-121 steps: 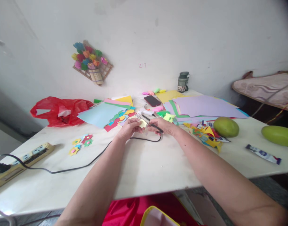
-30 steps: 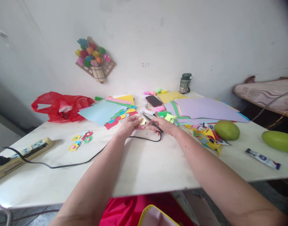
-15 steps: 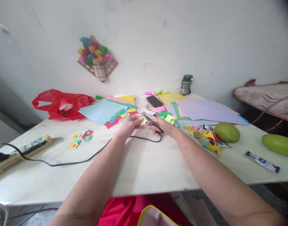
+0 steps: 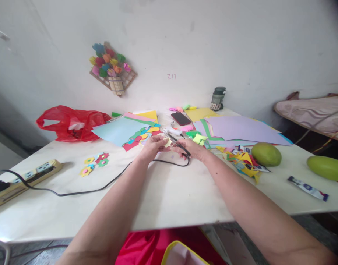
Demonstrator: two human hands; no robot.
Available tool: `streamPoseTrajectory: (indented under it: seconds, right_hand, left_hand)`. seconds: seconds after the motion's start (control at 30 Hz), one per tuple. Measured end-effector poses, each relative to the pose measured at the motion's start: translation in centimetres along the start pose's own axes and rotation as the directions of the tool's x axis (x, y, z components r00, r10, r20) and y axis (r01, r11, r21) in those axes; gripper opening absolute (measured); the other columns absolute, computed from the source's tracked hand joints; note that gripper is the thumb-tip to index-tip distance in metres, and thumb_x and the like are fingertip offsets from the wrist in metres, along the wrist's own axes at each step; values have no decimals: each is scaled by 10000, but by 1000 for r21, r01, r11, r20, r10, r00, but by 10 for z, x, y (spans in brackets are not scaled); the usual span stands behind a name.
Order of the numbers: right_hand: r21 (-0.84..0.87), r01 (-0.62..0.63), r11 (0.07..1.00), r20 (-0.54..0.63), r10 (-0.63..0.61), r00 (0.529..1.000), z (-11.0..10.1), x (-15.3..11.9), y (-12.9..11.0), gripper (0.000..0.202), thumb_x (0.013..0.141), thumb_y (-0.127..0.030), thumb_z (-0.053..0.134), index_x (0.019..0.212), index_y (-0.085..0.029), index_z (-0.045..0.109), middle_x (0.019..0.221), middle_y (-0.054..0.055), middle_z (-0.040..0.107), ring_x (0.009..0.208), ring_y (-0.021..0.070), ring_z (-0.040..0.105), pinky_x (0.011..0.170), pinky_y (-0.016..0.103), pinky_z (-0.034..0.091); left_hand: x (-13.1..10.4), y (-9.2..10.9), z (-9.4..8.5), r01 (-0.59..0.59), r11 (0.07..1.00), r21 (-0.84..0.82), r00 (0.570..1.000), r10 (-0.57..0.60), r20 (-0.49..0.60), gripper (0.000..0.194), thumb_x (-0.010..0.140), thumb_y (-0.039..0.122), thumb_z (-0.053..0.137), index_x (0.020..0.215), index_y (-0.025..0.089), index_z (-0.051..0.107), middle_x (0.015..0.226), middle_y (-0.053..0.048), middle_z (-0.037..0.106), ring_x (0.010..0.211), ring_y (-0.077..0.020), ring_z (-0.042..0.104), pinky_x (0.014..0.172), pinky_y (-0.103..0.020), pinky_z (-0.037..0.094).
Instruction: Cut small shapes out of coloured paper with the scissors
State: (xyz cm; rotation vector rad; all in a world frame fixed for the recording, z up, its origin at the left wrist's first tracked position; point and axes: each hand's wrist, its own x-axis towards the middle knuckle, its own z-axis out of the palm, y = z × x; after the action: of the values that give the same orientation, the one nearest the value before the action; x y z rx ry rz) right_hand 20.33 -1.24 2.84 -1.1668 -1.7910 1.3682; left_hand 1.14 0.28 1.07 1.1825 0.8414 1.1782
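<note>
Near the middle of the table, my left hand (image 4: 156, 147) pinches a small pale yellow piece of paper (image 4: 168, 142). My right hand (image 4: 191, 148) is closed on the black handles of the scissors (image 4: 175, 140), whose blades point up and left, close beside the paper. A black cable (image 4: 169, 162) runs on the table just below both hands. Colourful paper cut-outs (image 4: 137, 137) lie beyond my left hand, and bright green pieces (image 4: 199, 138) lie beyond my right. Several small paper flowers (image 4: 102, 161) rest at the left.
A power strip (image 4: 28, 181) and a red plastic bag (image 4: 75, 125) are on the left. Purple sheets (image 4: 243, 129), paper scraps (image 4: 245, 163), a green mango (image 4: 266, 154) and a tube (image 4: 307, 188) lie right. A phone (image 4: 180, 118) and a bottle (image 4: 218, 99) stand farther back.
The scissors have shifted very slightly in my right hand, their handles a little farther left. Both hands stay almost in place, and the view has moved slightly.
</note>
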Motion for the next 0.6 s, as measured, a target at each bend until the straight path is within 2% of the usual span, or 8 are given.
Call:
streamPoseTrajectory:
  seconds: [0.17, 0.43, 0.6]
  right_hand:
    - [5, 8, 1000, -9, -8, 1000, 1, 0, -1, 260, 772, -336, 786, 889, -171, 623, 502, -70, 517, 405, 72, 459, 365, 177, 403]
    - [-16, 3, 1000, -13, -4, 1000, 1, 1, 0, 239, 783, -330, 775, 863, -172, 613, 508, -65, 522, 392, 73, 470, 359, 182, 410]
    - [-28, -5, 1000, -24, 5, 1000, 2, -2, -4, 228, 780, -327, 768, 849, -171, 616, 499, -67, 528, 377, 69, 471, 357, 179, 401]
  left_hand:
    - [0, -1, 0, -7, 1000, -12, 1000, 7, 3, 471, 550, 414, 917, 703, 153, 556, 626, -3, 647, 649, -176, 705, 638, -282, 571]
    - [1, -2, 1, -13, 1000, -18, 1000, 12, -16, 472, 533, 404, 927, 686, 149, 560, 574, 27, 605, 544, -118, 631, 597, -265, 558]
    - [1, -2, 1, -14, 1000, -24, 999, 14, -32, 468, 526, 406, 925, 675, 149, 564, 595, 15, 634, 541, -116, 630, 582, -258, 544]
